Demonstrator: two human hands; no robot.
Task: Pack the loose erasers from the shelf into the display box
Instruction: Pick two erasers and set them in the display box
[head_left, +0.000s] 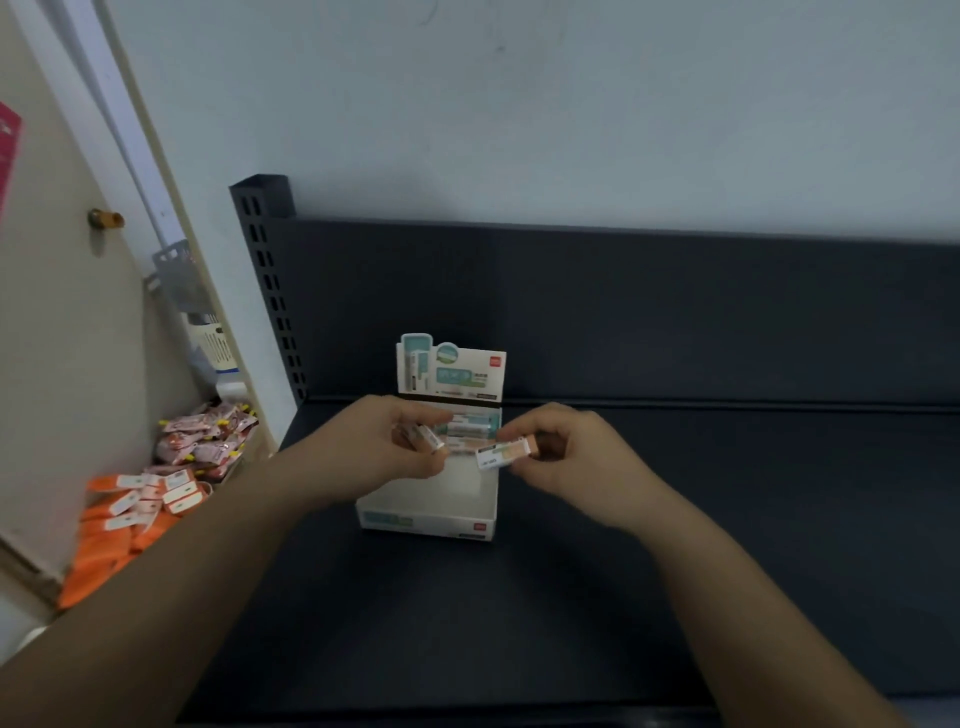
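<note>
While both hands are held over the display box (426, 521), the box stands open-topped near the middle of the dark shelf (571, 597), its printed header card (451, 372) upright at the rear edge. A row of sleeved erasers (468, 427) lies packed against the back of the box; the front part of the white floor is bare. The person's left hand (390, 448) is above the left side of the box, fingers curled round a small bunch of erasers (425, 437); how many cannot be told. The right hand (569, 453) is above the right wall of the box, thumb and fingertips pinching a single eraser (506, 452) that lies roughly level, its peach end toward the palm and its white sleeve end pointing left. The two hands are near each other but apart. A perforated upright post (270, 291) rises at the shelf's rear left corner. To the left of the shelf, lower down, lie a heap of pink packets (208, 436) and, nearer the viewer, a pile of orange items with white labels (119, 525).
</note>
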